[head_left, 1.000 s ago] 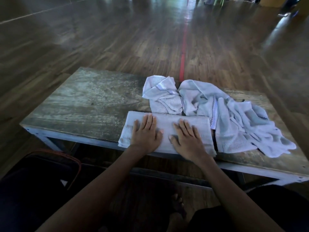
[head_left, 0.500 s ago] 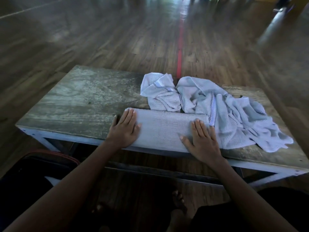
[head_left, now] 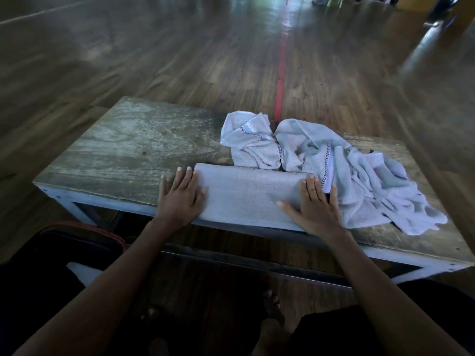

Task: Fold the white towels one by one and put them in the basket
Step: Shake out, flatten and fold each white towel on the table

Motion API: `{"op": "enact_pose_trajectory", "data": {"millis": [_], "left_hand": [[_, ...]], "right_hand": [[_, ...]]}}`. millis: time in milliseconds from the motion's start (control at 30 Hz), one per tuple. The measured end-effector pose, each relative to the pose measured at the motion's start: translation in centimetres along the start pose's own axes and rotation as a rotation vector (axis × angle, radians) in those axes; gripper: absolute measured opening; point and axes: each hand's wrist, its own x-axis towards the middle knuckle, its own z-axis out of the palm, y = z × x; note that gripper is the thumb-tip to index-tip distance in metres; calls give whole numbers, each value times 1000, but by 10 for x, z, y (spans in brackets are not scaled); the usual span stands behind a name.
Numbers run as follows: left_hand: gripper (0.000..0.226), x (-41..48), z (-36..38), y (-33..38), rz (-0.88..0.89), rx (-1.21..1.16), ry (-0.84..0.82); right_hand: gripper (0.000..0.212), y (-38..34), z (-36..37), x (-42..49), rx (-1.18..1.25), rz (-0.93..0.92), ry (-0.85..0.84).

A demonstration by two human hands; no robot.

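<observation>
The folded towel [head_left: 246, 194] lay along the table's [head_left: 115, 155] near edge, likely soft, light and limp; the left hand [head_left: 181, 199] and right hand [head_left: 314, 209] pressed its ends, fingers flat and slightly apart; it probably wanted lifting by both ends together

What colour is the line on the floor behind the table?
Red. The floor line shows clearly in the head view.
</observation>
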Motion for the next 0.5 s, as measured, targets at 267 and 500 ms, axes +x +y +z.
{"op": "enact_pose_trajectory", "data": {"millis": [267,500], "left_hand": [[43,-61,-4,28,-628,-635,409],[33,-61,-9,49,-1038,-1352,373]], "right_hand": [[62,-74,-41,25,158,-270,383],[28,-160,-68,89,142,-521,183]]}}
